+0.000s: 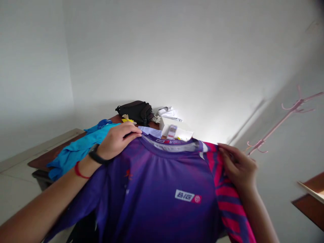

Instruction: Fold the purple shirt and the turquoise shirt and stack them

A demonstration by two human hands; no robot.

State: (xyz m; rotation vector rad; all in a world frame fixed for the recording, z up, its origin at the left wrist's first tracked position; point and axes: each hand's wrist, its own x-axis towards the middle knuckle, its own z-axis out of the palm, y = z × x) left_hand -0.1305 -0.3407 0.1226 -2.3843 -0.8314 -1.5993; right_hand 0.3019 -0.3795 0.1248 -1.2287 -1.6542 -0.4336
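A purple jersey (157, 189) hangs spread out in front of me, its chest and a "BIG" logo facing me. My left hand (120, 138) pinches it at the shoulder beside the collar, thumb and fingers closed on the cloth. At the other shoulder, where the sleeve turns pink and dark striped, my right hand (238, 165) grips the fabric. The lower part of the jersey runs out of the bottom of the view. A black band and a red string circle my left wrist.
Behind the jersey stands a brown table (37, 162) with a bright blue garment (83, 145), a black bag (136, 111), a white box (165, 123) and a white cloth (168, 112). A pink coat stand (275, 123) leans into view at right, near a wooden edge (310, 206).
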